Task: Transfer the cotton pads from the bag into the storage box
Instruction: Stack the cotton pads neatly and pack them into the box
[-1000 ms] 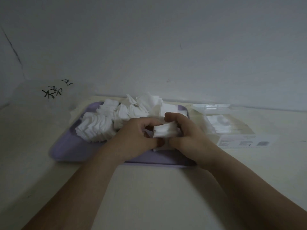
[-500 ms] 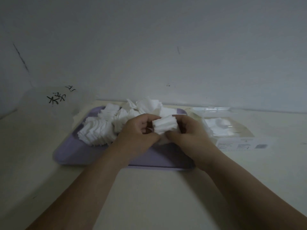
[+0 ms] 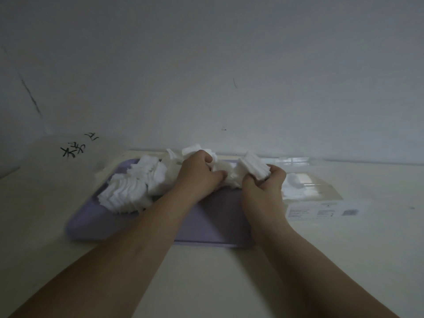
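Note:
A purple tray [image 3: 213, 223] lies on the table with a heap of white cotton pads [image 3: 128, 191] spread over its left and back parts. My right hand [image 3: 263, 187] grips a small stack of cotton pads [image 3: 253, 168], tilted up above the tray's right rear corner. My left hand [image 3: 198, 175] is curled on loose pads [image 3: 226, 175] in the middle of the heap. To the right lies a clear plastic bag [image 3: 314, 191] with a printed label, a few pads still inside. A clear storage box [image 3: 296, 160] sits behind the bag against the wall.
A pale plastic bag with black handwriting [image 3: 73, 149] stands at the left by the wall. The wall runs close behind the tray. Bare table surface [image 3: 206, 283] extends in front of the tray between my forearms.
The two hands have separated. My right hand has carried the stack of pads up and to the right, while my left hand has reached back into the heap.

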A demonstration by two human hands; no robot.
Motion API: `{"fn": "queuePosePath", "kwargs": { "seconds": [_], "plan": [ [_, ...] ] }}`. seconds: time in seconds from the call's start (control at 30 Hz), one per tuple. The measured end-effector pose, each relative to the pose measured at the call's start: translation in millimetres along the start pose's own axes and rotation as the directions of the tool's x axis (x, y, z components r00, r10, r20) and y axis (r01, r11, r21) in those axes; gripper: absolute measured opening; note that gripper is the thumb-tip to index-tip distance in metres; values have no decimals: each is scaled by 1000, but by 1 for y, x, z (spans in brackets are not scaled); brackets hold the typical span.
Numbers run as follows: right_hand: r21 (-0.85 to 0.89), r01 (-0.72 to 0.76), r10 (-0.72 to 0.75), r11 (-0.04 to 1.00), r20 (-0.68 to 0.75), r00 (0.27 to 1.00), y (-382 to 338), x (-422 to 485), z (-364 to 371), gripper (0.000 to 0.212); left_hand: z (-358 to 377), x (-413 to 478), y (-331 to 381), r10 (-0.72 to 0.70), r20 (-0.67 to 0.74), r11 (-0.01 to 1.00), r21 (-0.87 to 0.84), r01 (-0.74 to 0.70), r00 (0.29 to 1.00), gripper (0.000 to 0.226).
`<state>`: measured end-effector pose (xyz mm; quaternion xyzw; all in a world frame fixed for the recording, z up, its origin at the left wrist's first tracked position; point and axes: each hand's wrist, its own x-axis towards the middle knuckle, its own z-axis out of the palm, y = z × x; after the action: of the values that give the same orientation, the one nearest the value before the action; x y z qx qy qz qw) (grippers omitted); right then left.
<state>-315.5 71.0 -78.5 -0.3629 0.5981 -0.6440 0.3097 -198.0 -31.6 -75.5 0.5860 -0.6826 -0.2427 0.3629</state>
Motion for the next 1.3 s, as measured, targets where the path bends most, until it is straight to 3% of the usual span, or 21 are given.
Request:
{"fn": "queuePosePath", "kwargs": {
  "seconds": [0.1, 0.23, 0.27, 0.33, 0.37, 0.4, 0.5, 0.57, 0.77, 0.9, 1.03, 1.2, 1.27, 1.3],
  "plan": [
    [34, -5, 4, 999, 23, 1000, 1, 2, -1, 29, 6, 0, -2, 31, 61, 991, -135, -22, 998, 38],
    [66, -14, 10, 998, 49, 999, 4, 4, -4, 29, -14, -6, -7, 27, 6, 911, -411, -22, 1000, 9],
    [68, -13, 9, 998, 58, 998, 4, 4, -5, 28, -25, -9, -7, 16, 46, 839, -543, 12, 999, 9],
    [58, 2, -5, 998, 57, 998, 6, 5, -4, 26, -45, -17, -6, 58, 249, 594, -787, 167, 967, 10],
    [48, 16, -18, 999, 48, 999, 7, 6, -4, 24, -51, -21, -5, 107, 330, 506, -830, 235, 938, 9],
    [32, 30, -32, 999, 44, 999, 9, 7, -3, 22, -54, -26, -4, 150, 383, 488, -831, 269, 911, 10],
    [29, 14, -18, 999, 122, 992, 12, 7, -1, 28, -47, -37, -6, 160, 429, 700, -684, 204, 889, 15],
    [24, 19, -23, 1000, 173, 985, 12, 7, -1, 31, -40, -41, -9, 131, 404, 781, -605, 157, 905, 18],
    [59, 33, -46, 998, 233, 971, 12, 13, -6, 5, -37, -35, -14, 126, 244, 811, -583, 42, 962, 25],
    [88, 13, -42, 996, 335, 941, 12, 12, -3, 19, -39, -34, -20, 141, 198, 811, -585, 2, 970, 25],
    [-19, 103, -90, 995, 345, 934, 15, 8, 2, 41, -36, -34, -21, 169, 124, 816, -575, -68, 978, 15],
    [114, 16, -47, 993, 276, 960, 24, 14, 4, 25, -37, -44, -3, 154, 155, 805, -592, -33, 976, 17],
    [148, 12, -46, 989, 225, 973, 25, 16, 4, 26, -40, -36, 0, 115, 23, 852, -517, -87, 993, 16],
    [142, 22, -49, 990, 191, 980, 26, 17, 5, 26, -43, -27, -3, 130, -86, 914, -375, -153, 988, 18]
  ]
}}
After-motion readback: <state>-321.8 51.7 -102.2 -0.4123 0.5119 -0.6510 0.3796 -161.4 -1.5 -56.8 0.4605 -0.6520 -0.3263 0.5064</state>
